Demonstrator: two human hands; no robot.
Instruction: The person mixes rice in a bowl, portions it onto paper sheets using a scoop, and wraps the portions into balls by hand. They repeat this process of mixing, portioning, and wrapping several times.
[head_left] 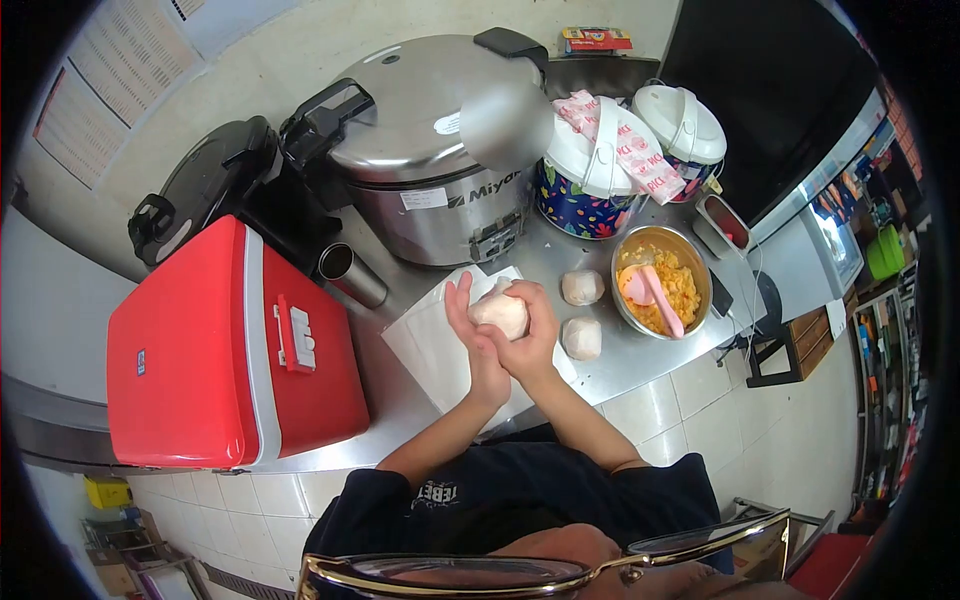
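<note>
Between my two hands, over white paper sheets (430, 345) on the metal table, is a pale wrapped ball (503, 314). My left hand (468, 318), with fingers raised, presses against its left side. Curled round its right side and top is my right hand (540, 330). Two similar wrapped balls rest just right of my hands, one farther back (582, 287) and one nearer (582, 338). Beside them stands a steel bowl (622, 262) of yellow-orange food (680, 290) with a pink spoon (655, 300) in it.
A red cooler box (190, 350) stands at the left, near a steel cup (352, 275). Behind are a large rice cooker (430, 130), a black cooker (210, 180) and two patterned pots with white lids (590, 200) (680, 120). A small metal tray (722, 228) sits right.
</note>
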